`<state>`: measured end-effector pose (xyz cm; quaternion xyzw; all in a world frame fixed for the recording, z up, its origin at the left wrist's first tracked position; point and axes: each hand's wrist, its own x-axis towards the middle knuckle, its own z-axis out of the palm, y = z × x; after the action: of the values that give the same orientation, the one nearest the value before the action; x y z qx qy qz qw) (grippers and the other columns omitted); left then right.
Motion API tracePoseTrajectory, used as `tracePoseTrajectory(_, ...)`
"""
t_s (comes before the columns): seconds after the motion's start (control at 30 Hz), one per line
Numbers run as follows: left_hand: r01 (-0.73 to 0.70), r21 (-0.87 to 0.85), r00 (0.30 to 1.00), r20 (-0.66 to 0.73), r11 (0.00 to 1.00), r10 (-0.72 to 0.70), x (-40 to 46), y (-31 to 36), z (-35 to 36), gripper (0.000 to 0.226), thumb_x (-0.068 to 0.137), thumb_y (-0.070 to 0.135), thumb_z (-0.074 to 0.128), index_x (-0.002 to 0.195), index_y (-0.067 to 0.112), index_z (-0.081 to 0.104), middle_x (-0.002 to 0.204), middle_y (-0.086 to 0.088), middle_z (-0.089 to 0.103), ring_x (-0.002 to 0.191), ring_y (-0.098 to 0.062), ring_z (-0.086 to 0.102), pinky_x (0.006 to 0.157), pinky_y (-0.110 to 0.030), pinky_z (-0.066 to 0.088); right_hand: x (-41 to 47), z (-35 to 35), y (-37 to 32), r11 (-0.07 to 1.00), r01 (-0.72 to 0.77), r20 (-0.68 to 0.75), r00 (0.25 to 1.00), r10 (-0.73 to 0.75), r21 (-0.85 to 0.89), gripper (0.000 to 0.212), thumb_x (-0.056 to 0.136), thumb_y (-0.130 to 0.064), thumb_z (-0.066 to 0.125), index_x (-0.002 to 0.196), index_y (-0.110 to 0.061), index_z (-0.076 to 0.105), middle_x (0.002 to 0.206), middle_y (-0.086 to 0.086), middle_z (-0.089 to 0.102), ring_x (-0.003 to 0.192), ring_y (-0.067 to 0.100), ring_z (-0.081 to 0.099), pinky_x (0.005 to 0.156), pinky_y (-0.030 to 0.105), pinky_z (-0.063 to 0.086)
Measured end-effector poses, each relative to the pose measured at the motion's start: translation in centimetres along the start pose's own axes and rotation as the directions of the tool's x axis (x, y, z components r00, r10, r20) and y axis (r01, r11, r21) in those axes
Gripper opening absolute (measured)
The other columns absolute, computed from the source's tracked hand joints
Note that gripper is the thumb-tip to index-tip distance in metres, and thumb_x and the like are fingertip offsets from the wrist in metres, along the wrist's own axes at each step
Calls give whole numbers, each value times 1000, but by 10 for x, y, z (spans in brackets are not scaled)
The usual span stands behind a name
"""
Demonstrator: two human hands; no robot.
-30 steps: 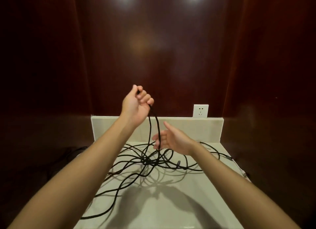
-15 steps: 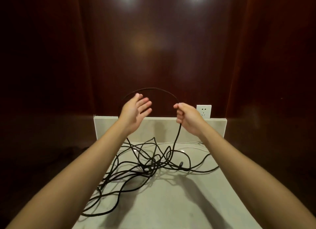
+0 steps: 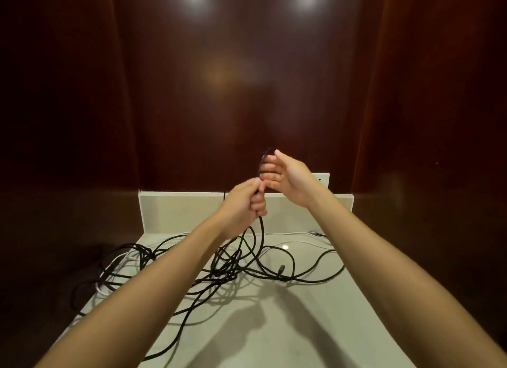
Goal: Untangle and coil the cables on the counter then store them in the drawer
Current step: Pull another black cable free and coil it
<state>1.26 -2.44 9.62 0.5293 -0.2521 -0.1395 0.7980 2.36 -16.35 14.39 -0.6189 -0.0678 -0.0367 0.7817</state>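
Note:
A long black cable (image 3: pixel 262 238) lies in a loose tangle across the pale counter (image 3: pixel 274 326) and rises up to my hands. My left hand (image 3: pixel 242 205) is curled round it, holding it above the counter's back. A small loop of the same cable arcs over the straight fingers of my right hand (image 3: pixel 288 177), which sits just above and right of the left, the two hands almost touching. One black plug end (image 3: pixel 281 268) rests on the counter among the strands. A thin white cable (image 3: pixel 296 233) runs along the back.
A low pale backsplash (image 3: pixel 178 208) closes the counter's rear, with a white wall socket (image 3: pixel 322 178) partly hidden behind my right hand. Dark glossy wood panels surround the counter. More black and white cable (image 3: pixel 120 269) spills over the counter's left edge.
My hands have come together: the wide arc of cable between them has shrunk to a small loop. My left hand has closed on the cable, and my right hand's fingers have straightened.

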Motion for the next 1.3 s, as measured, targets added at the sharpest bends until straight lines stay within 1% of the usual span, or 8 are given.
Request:
tracePoseTrajectory(0.2,-178,-502,983,-131,846,129,17,65,2,38,109,29,32,76,17,45,46,8,26,38,-6,25,44,-21,31,-29,-14,66,952,-163,337,908,247,-260,71,103,-56,14,107,-8,67,92,10,68,95,25,65,99,39,45)
tracePoseTrajectory(0.33,-266,-537,951,-283,801,125,19,84,-7,40,110,29,32,76,16,47,48,6,28,40,-9,27,52,-23,30,-39,-32,81,978,-118,312,935,168,-175,46,106,-40,28,94,-9,59,70,1,49,75,22,61,99,49,45)
tracePoseTrajectory(0.47,-260,-367,916,-386,893,109,18,69,-17,33,110,30,32,92,16,56,73,-1,56,66,-14,60,72,-29,47,-38,-29,63,995,-90,220,972,77,51,33,107,-30,34,80,-16,47,62,-3,26,55,11,30,61,25,40)
tracePoseTrajectory(0.63,57,-16,975,-215,998,-59,7,29,-11,44,108,46,30,124,13,55,125,-14,64,104,-24,66,88,-38,50,-22,-5,22,939,16,91,995,-51,344,36,107,-29,32,77,-16,46,50,-6,27,43,8,25,44,20,29)
tracePoseTrajectory(0.8,283,277,949,62,918,-311,-13,1,-4,66,105,58,17,120,8,57,99,-14,70,98,-32,69,93,-42,48,-12,-1,3,895,106,-84,994,-77,433,33,107,-26,37,80,-12,50,53,-5,28,44,9,26,48,23,27)
tracePoseTrajectory(0.9,264,272,951,88,925,-298,-18,-1,-5,55,108,50,20,108,9,57,70,-5,55,67,-25,61,72,-34,52,-12,-3,3,899,116,-154,987,-54,423,32,108,-25,36,82,-12,50,56,-3,32,47,11,31,53,25,33)
tracePoseTrajectory(1.17,171,371,984,-12,913,-180,-21,8,-12,34,109,24,32,86,12,54,54,6,21,39,-6,15,40,-15,13,-20,-14,27,994,-32,-413,910,-15,-107,22,102,-25,47,107,-10,63,95,8,60,71,15,54,70,30,55)
tracePoseTrajectory(1.3,190,469,976,1,862,-216,-27,9,-15,32,105,21,34,81,13,53,58,4,20,42,-8,14,40,-15,12,-28,-22,41,716,106,-401,768,-500,-690,53,95,-27,61,144,-17,44,144,5,45,132,19,41,112,37,36)
